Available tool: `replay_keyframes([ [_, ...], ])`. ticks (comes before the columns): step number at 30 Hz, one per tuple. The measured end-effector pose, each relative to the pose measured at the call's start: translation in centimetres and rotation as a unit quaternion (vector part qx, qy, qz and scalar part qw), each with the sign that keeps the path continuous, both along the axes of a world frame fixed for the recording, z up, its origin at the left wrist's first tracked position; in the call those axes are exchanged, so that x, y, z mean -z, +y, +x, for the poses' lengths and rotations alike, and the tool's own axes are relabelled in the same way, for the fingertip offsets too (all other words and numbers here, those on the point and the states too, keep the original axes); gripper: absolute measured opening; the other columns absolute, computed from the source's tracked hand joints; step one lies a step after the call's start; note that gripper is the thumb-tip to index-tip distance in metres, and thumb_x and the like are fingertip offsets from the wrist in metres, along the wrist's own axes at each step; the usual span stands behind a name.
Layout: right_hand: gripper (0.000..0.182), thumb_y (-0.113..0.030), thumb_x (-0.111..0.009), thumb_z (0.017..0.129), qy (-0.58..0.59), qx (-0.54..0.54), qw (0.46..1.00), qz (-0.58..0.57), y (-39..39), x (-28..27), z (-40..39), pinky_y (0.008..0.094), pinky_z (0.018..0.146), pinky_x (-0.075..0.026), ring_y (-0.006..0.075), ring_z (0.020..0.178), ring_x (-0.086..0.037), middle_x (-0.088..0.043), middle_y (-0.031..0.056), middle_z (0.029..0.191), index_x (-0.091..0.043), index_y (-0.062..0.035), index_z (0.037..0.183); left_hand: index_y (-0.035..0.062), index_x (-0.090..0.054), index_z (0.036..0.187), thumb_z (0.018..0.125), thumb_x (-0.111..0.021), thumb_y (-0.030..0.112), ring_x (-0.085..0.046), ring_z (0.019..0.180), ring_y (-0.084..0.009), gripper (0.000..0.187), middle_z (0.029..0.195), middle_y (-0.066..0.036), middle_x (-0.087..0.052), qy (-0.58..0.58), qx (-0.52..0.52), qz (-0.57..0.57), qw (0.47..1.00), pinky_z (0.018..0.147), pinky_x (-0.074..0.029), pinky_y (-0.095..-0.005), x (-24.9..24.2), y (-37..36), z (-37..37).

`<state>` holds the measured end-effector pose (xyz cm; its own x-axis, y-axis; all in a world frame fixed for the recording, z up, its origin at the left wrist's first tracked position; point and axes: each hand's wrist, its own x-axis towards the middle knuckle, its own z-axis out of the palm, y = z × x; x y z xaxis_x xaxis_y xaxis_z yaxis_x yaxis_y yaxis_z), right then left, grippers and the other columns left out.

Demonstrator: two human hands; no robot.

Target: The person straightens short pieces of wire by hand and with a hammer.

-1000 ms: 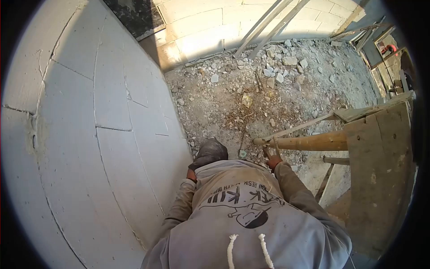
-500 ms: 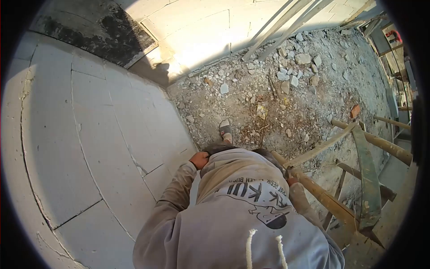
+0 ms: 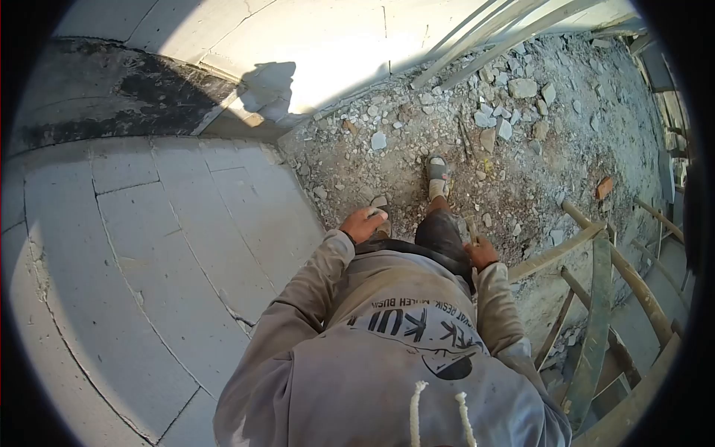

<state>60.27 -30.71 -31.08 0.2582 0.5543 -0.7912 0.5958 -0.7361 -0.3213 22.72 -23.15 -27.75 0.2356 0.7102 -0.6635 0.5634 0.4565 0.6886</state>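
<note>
Tan stick-like piece (image 3: 471, 229), right of frame centre, juts up out of the R hand (image 3: 484, 255). R grip looks closed round its lower end, fingers folded in; piece is small + part hidden, so could be a tool handle, can't tell for sure. R hand is right beside the dark shorts (image 3: 438, 232), at the wearer's side.

L hand (image 3: 363, 225), approx. centre of frame, hangs by the other side of the shorts, in front of the near shoe (image 3: 380, 201). Fingers curled, thumb on top; can't tell if L grip is fully closed or has anything inside.

Second shoe (image 3: 436, 167), grey w/ light strap, is on the rubble floor (image 3: 406, 182), just above centre. Grey hoodie (image 3: 320, 387) w/ printed lettering + white drawstrings (image 3: 417, 417) fills bottom centre.

Pale block wall (image 3: 126, 246) takes up the L side; dark panel (image 3: 89, 97) upper left; sunlit wall (image 3: 335, 45) along the top, w/ a shadow (image 3: 268, 86) on it. Slanted boards (image 3: 495, 41) upper right, orange brick (image 3: 604, 187) on the ground mid-right, wooden poles (image 3: 639, 287) + a greenish plank (image 3: 593, 328) crossing lower right.
</note>
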Motion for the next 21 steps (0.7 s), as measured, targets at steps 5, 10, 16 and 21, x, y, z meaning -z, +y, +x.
replay_keyframes([
  [5, 0.041, -0.031, -0.066, 0.076, 0.098, -0.187, 0.976, 0.051, 11.1, -1.3, -3.7, 0.0386, 0.06, -0.046, 0.0272, 0.064, -0.059, -0.06, 0.0162, 0.073, -0.057, 0.0035, 0.096, -0.0011, -0.059, 0.109, 0.089, -0.052, 0.047, -0.059, 0.092, -0.0175, 0.053, 0.1, -0.009, -0.062, -0.14, -0.094, -0.118, 0.979, 0.08, -0.045, -0.0313, 3.1, 1.7, 6.5],
  [10, 0.044, -0.033, -0.059, 0.08, 0.178, -0.28, 0.941, 0.057, 19.7, -5.9, -6.3, 0.0466, 0.081, -0.044, 0.0408, 0.095, -0.057, -0.06, 0.0235, 0.099, -0.048, -0.0012, 0.108, 0.0028, -0.056, 0.116, 0.087, -0.051, 0.054, -0.059, 0.09, -0.0186, 0.06, 0.099, -0.01, -0.063, -0.159, -0.23, -0.257, 0.925, 0.08, -0.045, -0.0327, 1.6, 7.7, 12.2],
  [16, 0.069, -0.036, -0.056, 0.083, 0.274, -0.262, 0.92, 0.101, 21.0, -6.5, -3.1, 0.0437, 0.088, -0.042, 0.0402, 0.105, -0.052, -0.048, 0.0261, 0.119, -0.028, -0.0051, 0.138, 0.005, -0.053, 0.093, 0.087, -0.06, 0.038, -0.056, 0.08, -0.0203, 0.034, 0.077, -0.004, -0.052, -0.338, -0.479, -0.298, 0.754, 0.072, -0.048, -0.0367, 2.7, 15.2, 18.7],
  [21, 0.048, -0.032, -0.054, 0.086, 0.254, -0.285, 0.923, 0.056, 18.3, -1.8, 3.5, 0.0432, 0.09, -0.041, 0.0363, 0.104, -0.052, -0.052, 0.0214, 0.113, -0.045, -0.0049, 0.124, 0.0087, -0.049, 0.085, 0.087, -0.061, 0.036, -0.042, 0.064, -0.0179, 0.03, 0.069, 0.0, -0.039, -0.277, -0.514, -0.249, 0.773, 0.065, -0.043, -0.04, 6.5, 16.2, 19.8],
])
